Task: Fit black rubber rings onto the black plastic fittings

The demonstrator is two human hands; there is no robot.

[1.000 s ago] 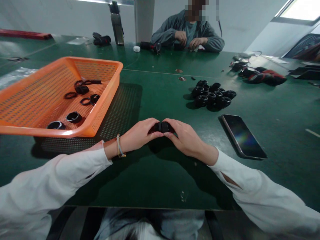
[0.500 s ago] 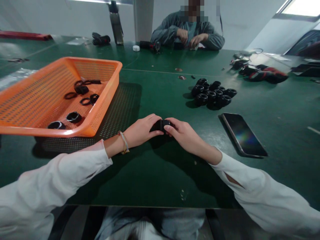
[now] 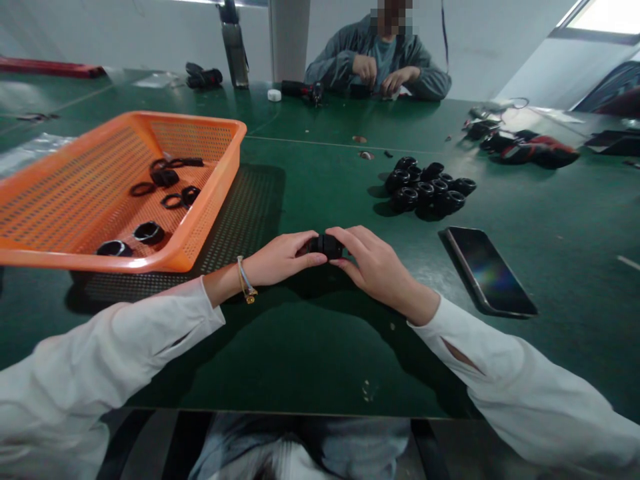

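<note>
Between my two hands, just above the table's middle, is a black cable gland [image 3: 330, 247] with a ribbed nut-like body. My left hand [image 3: 280, 259] grips its left end between thumb and fingers, which partly cover it. On the right end, the thumb and fingers of my right hand [image 3: 375, 267] are closed around the part. Several similar black glands [image 3: 425, 189] are bunched together farther back on the right. In the orange basket [image 3: 165, 263] at left lie black rings [image 3: 143, 189] and nuts [image 3: 149, 233].
A phone [image 3: 490, 270] lies right of my right hand. Across the green table [image 3: 320, 360] sits another person [image 3: 380, 67], hands low over the table. A bottle [image 3: 234, 53], a power tool [image 3: 303, 91] and a red-and-black bundle [image 3: 535, 147] are at the back.
My right hand's fingers have shifted their hold on the gland, with the thumb now lower and more of the black body showing. My left hand keeps its grip, turned slightly.
</note>
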